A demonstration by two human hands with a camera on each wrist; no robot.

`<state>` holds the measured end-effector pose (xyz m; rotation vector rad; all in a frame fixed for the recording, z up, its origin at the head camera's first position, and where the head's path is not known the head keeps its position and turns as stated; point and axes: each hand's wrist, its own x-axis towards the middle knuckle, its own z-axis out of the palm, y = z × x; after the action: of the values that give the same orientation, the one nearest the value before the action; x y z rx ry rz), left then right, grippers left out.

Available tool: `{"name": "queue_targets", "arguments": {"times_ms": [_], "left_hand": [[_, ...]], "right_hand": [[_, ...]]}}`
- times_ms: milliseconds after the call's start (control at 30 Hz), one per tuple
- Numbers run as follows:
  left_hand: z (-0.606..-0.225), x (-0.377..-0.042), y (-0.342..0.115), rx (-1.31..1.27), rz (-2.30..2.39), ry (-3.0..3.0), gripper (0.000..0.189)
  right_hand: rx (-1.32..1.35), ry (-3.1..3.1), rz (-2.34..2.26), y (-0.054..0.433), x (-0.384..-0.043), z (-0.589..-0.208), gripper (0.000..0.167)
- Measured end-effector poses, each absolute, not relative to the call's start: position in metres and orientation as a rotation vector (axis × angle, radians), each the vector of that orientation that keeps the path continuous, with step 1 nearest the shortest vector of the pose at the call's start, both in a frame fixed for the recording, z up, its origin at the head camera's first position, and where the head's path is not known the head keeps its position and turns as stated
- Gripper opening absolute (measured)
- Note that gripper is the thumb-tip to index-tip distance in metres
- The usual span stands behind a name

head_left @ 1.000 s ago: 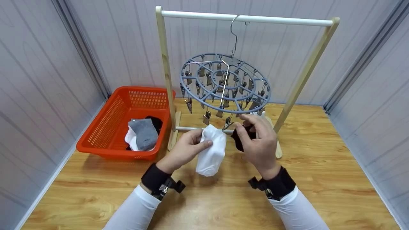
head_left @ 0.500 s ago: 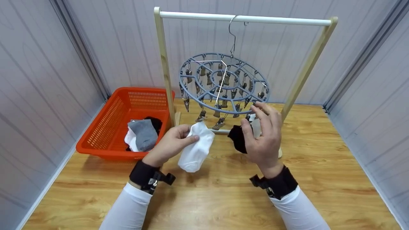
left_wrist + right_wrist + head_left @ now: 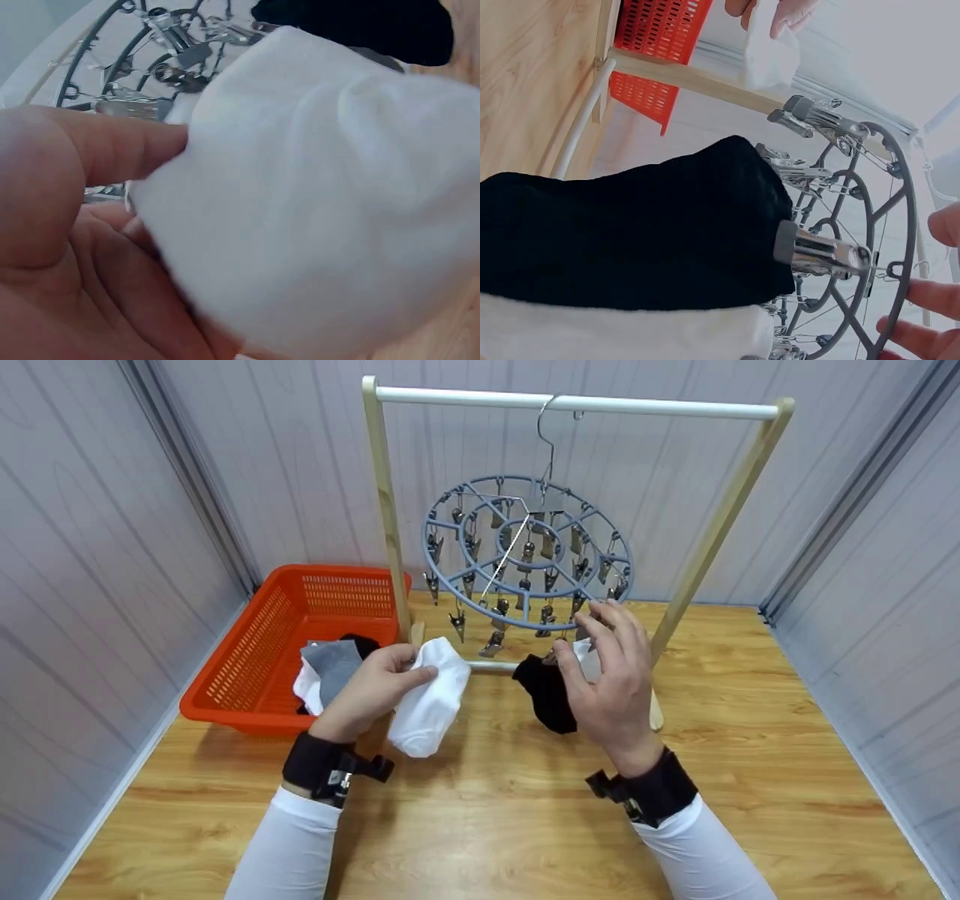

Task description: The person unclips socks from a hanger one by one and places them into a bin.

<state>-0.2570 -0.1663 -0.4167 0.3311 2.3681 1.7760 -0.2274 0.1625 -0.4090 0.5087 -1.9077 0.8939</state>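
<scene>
My left hand (image 3: 375,690) pinches a white sock (image 3: 431,701) between thumb and fingers, just right of the basket. In the left wrist view the white sock (image 3: 322,202) covers most of the scene. On the right, the fingers of my right hand (image 3: 615,690) touch the rim of a round grey-blue clip hanger (image 3: 911,217), with the thumb held apart. A black sock (image 3: 547,694) hangs from a metal clip (image 3: 821,253) beside that hand. Right against it, a white sock (image 3: 630,330) hangs, partly hidden.
An orange basket (image 3: 225,690) at left holds a grey sock (image 3: 330,664) with white and black ones. The hanger hooks onto the white top bar (image 3: 645,406) of a wooden stand (image 3: 382,480). Several unused metal clips (image 3: 493,643) dangle from its rings. Panel walls enclose the table.
My left hand has moved left with the white sock, towards the basket. The clip hanger has turned, and the black sock has shifted left. My right hand's fingers have straightened at the rim.
</scene>
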Motion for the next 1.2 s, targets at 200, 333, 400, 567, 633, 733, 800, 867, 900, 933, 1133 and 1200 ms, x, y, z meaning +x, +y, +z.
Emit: {"name": "queue_targets", "arguments": {"times_ms": [200,333,400,567,633,733,800,867,900,933,1133,1200], "left_hand": [[-0.407,-0.260,-0.185,0.160,1.799,2.420,0.032],[-0.399,-0.260,-0.201,0.049,1.873,2.419,0.037],[-0.396,-0.259,-0.209,0.001,1.930,2.410,0.039],[-0.395,-0.259,-0.225,-0.090,2.051,2.466,0.044],[-0.395,-0.258,-0.229,-0.138,2.066,2.517,0.044],[-0.394,-0.259,-0.236,-0.206,2.094,2.572,0.042],[-0.392,-0.259,-0.239,-0.252,2.139,2.593,0.041],[-0.392,-0.260,-0.242,-0.287,2.195,2.613,0.039],[-0.393,-0.261,-0.243,-0.303,2.223,2.625,0.038],[-0.393,-0.261,-0.243,-0.323,2.237,2.642,0.037],[-0.399,-0.265,-0.245,-0.375,2.150,2.743,0.038],[-0.402,-0.267,-0.246,-0.373,2.082,2.760,0.041]], "right_hand": [[0.509,-1.924,0.903,0.161,-0.228,-0.410,0.040],[0.506,-1.932,0.908,0.161,-0.227,-0.410,0.040],[0.507,-1.933,0.911,0.160,-0.227,-0.410,0.040],[0.516,-1.937,0.914,0.159,-0.226,-0.410,0.041],[0.518,-1.940,0.915,0.159,-0.226,-0.410,0.041],[0.520,-1.940,0.918,0.159,-0.225,-0.409,0.041],[0.522,-1.939,0.920,0.160,-0.225,-0.409,0.041],[0.527,-1.936,0.920,0.160,-0.225,-0.409,0.041],[0.530,-1.935,0.918,0.160,-0.225,-0.409,0.041],[0.533,-1.934,0.916,0.160,-0.225,-0.409,0.041],[0.540,-1.945,0.912,0.160,-0.224,-0.410,0.042],[0.540,-1.950,0.911,0.159,-0.224,-0.410,0.042]]}}
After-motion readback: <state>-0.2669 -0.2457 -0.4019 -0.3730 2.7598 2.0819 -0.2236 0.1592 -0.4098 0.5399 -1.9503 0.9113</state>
